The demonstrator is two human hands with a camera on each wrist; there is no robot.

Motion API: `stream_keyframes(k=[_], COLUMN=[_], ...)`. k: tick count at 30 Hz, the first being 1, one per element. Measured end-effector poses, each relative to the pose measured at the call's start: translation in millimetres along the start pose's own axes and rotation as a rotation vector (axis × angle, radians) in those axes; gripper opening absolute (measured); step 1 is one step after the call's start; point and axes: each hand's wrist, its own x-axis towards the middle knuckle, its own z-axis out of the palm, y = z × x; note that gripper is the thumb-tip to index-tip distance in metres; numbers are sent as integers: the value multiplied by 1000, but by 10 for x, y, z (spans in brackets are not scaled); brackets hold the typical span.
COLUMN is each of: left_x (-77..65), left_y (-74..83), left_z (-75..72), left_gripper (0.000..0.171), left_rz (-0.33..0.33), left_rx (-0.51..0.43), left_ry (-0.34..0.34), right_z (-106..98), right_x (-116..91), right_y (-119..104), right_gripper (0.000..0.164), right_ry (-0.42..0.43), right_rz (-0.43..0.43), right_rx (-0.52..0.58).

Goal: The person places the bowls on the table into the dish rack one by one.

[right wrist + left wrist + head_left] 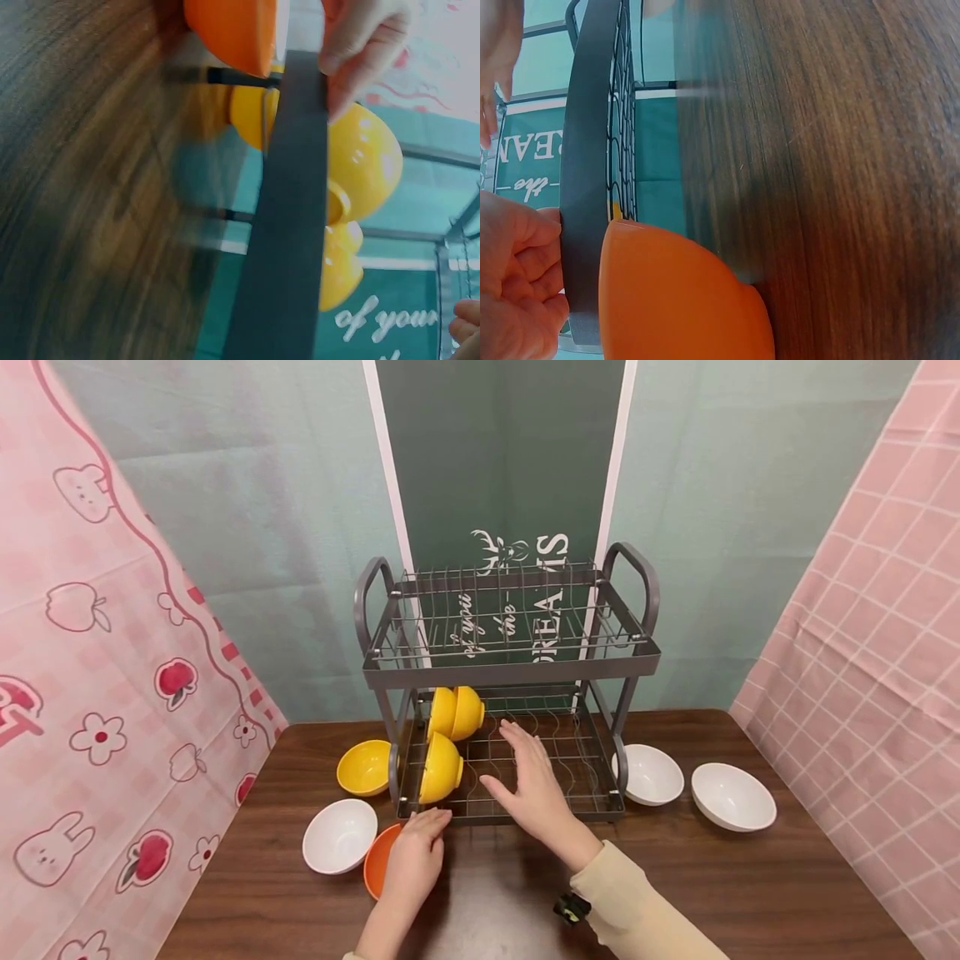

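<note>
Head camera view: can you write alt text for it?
A person's right hand is open over the lower tier of a gray dish rack, beside three yellow bowls standing on edge; the left hand is at the rack's front. Five more bowls, one orange, one yellow, three white, flank it on the table.

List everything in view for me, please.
Table: one, brown, foreground
Rack: one, grey, centre
Yellow bowls: four, yellow, three in rack, one beside
White bowls: three, white, one left of rack, two right
Orange bowl: one, orange, front left of rack
Cloths: three, two pink at sides, green behind
Words: several, white, on green cloth
Object: one, black, front, right of centre
Sleeves: two, cream, lower edge
Left hand: one, at rack's front
Right hand: one, over lower tier
</note>
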Motion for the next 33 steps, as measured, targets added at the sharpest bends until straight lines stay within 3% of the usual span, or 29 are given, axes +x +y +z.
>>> stream_keyframes(k=[6, 13, 17, 26, 33], left_x=[0, -7, -8, 2, -1], left_y=[-3, 1, 0, -9, -5], left_z=[10, 8, 8, 16, 13], left_gripper=[30, 29, 28, 28, 28], left_rz=[5, 8, 8, 14, 8], left_rx=[-2, -9, -9, -6, -6], left_ry=[21, 31, 31, 23, 19], right_z=[-235, -451, -566, -787, -881], right_x=[-48, -112, -160, -322, -535], right_y=[107, 349, 477, 829, 1134], right_gripper=[60, 48, 42, 42, 34], right_ry=[139, 380, 472, 571, 554], right_rz=[-43, -114, -101, 10, 149], right_rx=[13, 32, 35, -30, -94])
